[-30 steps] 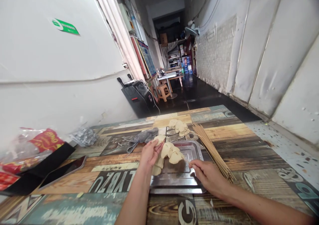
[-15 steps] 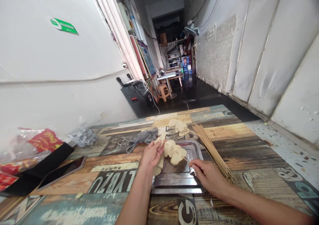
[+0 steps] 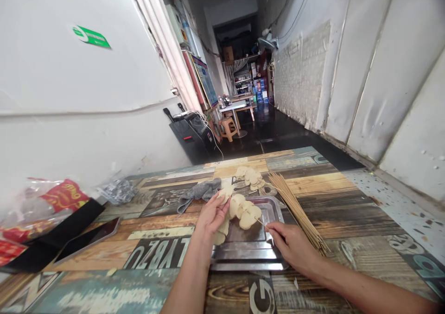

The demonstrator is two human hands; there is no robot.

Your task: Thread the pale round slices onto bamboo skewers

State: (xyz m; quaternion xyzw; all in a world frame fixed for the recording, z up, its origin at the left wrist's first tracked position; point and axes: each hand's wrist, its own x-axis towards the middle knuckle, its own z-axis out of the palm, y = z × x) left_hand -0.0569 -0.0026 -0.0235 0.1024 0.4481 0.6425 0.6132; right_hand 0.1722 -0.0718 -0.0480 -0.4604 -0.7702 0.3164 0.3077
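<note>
My right hand (image 3: 292,244) pinches the bare end of a thin wooden skewer (image 3: 263,222). Several pale potato slices (image 3: 245,211) are threaded along it, above a metal tray (image 3: 243,251). At the skewer's far end, my left hand (image 3: 212,214) has its fingers closed on a potato slice (image 3: 226,192); whether the skewer passes through that one cannot be made out. More loose slices (image 3: 221,233) lie at the tray's left side, partly hidden by my left hand. Beyond the tray rests a heap of pale slices (image 3: 250,178) with a skewer end poking out.
A bundle of wooden skewers (image 3: 299,212) lies right of the tray. Behind my left hand is a grey cloth (image 3: 198,193). Further left are a phone or tablet (image 3: 88,240), a crumpled clear bag (image 3: 118,191) and red-printed packets (image 3: 64,195). A wall borders the table's left.
My left fingers have shifted slightly on the slice at the skewer's far end, which shows more now. The right hand and the threaded slices are almost unmoved.
</note>
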